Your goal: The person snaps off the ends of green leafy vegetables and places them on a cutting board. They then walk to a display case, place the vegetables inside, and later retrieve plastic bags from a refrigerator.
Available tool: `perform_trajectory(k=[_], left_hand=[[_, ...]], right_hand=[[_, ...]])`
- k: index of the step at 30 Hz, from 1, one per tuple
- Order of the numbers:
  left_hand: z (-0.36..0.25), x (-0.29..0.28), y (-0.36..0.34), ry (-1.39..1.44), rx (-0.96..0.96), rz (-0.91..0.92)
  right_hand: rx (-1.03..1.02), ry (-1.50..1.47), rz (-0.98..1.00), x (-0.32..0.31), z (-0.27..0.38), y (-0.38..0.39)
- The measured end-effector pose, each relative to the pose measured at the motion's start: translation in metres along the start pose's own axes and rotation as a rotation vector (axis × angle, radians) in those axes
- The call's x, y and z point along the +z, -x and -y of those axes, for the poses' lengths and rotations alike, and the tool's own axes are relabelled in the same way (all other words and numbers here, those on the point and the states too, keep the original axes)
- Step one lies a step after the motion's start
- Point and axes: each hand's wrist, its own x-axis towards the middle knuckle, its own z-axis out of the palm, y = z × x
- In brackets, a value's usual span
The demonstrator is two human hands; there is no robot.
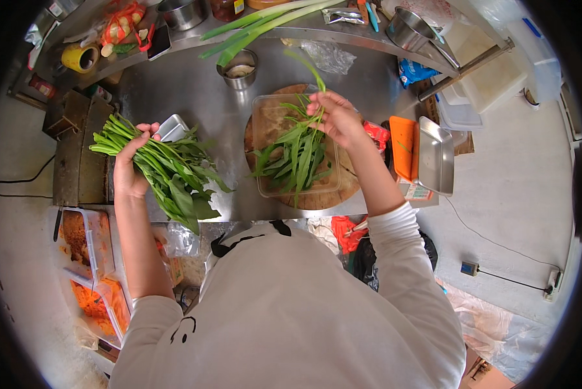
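Note:
A thick bunch of long-stemmed leafy greens point(177, 172) is gripped in my left hand point(133, 155), stems to the left and leaves hanging to the right over the counter's front. My right hand point(337, 120) pinches a few stalks of the same greens point(309, 68), their pale stems rising above the fingers and their leaves trailing down. Beneath it a clear rectangular plastic container point(335, 176), with loose leaves point(284, 162) in it, rests on a round wooden chopping board point(352, 185). Partly behind the bunch lies a small metal tray point(170, 127).
On the steel counter point(232, 149) a metal bowl point(240, 83) stands near a crumpled plastic bag point(330, 55). Long scallions point(258, 29) overhang the shelf above. An orange tray point(402, 146) and a steel tray point(436, 155) lean at the right. Bins of orange food point(95, 249) sit lower left.

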Motion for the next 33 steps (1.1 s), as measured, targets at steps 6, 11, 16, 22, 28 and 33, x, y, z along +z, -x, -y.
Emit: perform_trajectory(k=[6,11,16,22,28,33], left_hand=[[0.014,0.010,-0.003,0.017,-0.053,0.050],[0.022,0.013,0.001,-0.023,-0.087,0.070],[0.030,0.031,0.000,-0.029,-0.134,0.187],[0.035,0.056,-0.005,-0.061,-0.141,0.437],[0.043,0.062,-0.004,-0.060,-0.139,0.564],[0.038,0.062,0.000,-0.077,-0.096,0.642]], right_hand=[[-0.658,1.098,-0.678,-0.072,-0.092,-0.048],[-0.617,0.887,-0.646,-0.063,-0.065,-0.022],[-0.693,0.737,-0.508,-0.027,-0.037,0.001],[-0.742,0.563,-0.040,0.080,-0.012,0.047],[-0.837,0.620,0.223,0.145,-0.009,0.065],[-0.564,0.535,0.355,0.151,-0.010,0.063]])
